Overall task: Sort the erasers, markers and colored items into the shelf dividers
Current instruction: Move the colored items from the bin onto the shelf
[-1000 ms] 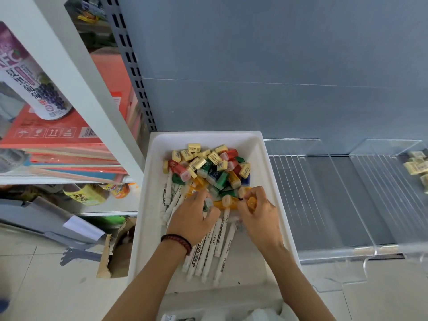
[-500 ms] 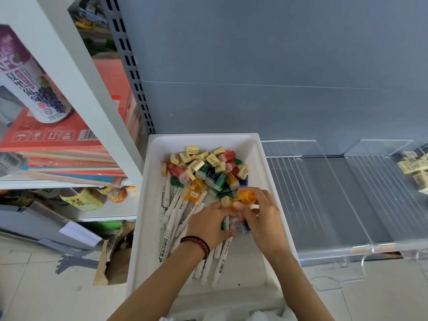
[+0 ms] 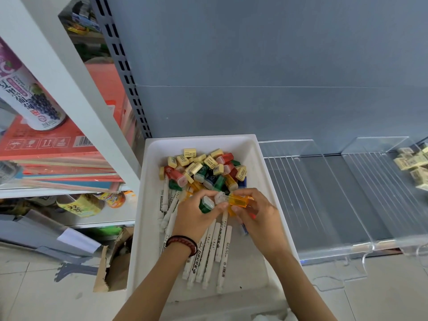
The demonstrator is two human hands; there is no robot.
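Nearest, the markers point(image 3: 209, 249) lie in a loose row along the floor of the white bin point(image 3: 143, 228), white barrels pointing roughly toward the person; none has left the bin.

Just above them both hands work close together. The left hand point(image 3: 196, 218) curls its fingers round a green item point(image 3: 206, 205) with a pale cap. The right hand point(image 3: 259, 220) pinches an orange item point(image 3: 239, 201) between thumb and fingertips, and bits of red and blue show at its edge, so it may be holding more in the palm; I cannot tell. The two hands almost touch, which looks like gathering coloured items into one handful.

Behind the hands the mixed pile point(image 3: 203, 169) fills the back of the bin: yellow erasers tumbled among red, green, blue and orange pieces.

To the right, on the shelf, stand the clear dividers point(image 3: 333, 174). In the two compartments nearer the bin I see no markers or coloured items. Only the farthest one, at the frame's edge, holds a cluster of sorted erasers point(image 3: 411, 162).

So the job looks early: some erasers placed, many left in the pile, coloured items being collected, markers not begun.
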